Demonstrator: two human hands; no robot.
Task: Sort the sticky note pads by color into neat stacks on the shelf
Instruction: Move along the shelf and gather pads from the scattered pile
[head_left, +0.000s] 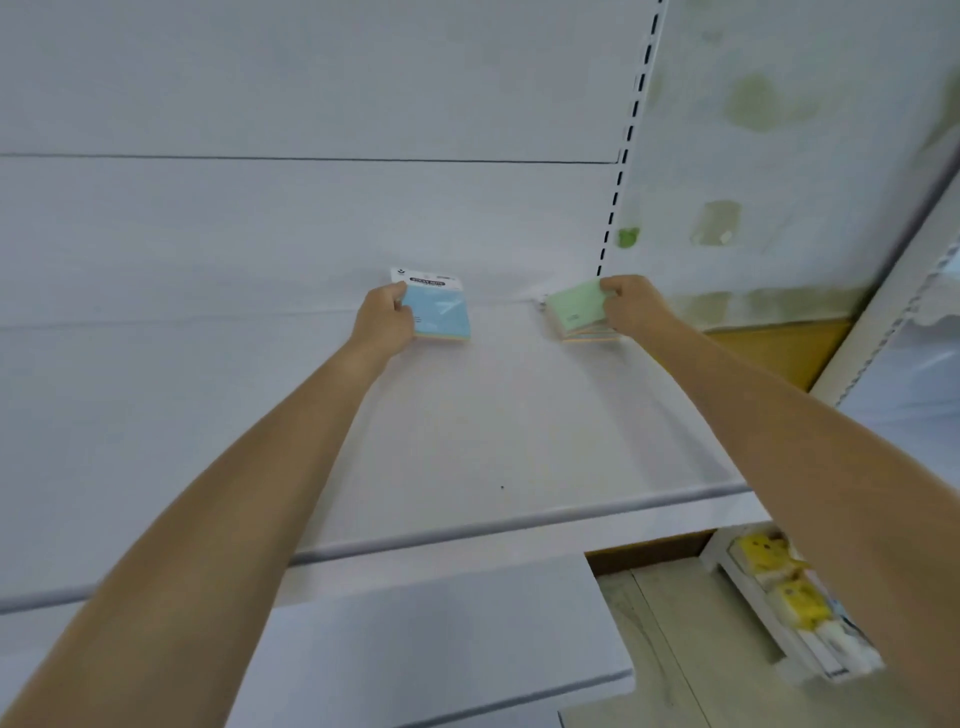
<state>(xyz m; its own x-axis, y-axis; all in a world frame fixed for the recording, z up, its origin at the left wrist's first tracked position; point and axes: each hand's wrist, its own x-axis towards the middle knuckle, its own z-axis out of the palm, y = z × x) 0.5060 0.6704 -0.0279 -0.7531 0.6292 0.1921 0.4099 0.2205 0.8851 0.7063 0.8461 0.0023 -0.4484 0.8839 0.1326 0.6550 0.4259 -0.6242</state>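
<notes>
Both arms reach to the back of a white shelf (467, 447). My left hand (384, 322) grips the left edge of a blue-topped sticky note pad (440, 312) with a white printed header card; it sits at the shelf's rear, centre. To its right, my right hand (631, 304) holds the right side of a green-topped sticky note pad (576, 306), tilted slightly, near the rear corner by the slotted upright. Coloured layers show under both top sheets. Whether either pad rests fully on the shelf I cannot tell.
A slotted black-and-white upright (621, 171) rises behind the green pad. A lower white shelf (441, 639) sticks out beneath. At the lower right a rack holds yellow packets (779, 577). A side panel (779, 156) with greenish smudges stands to the right.
</notes>
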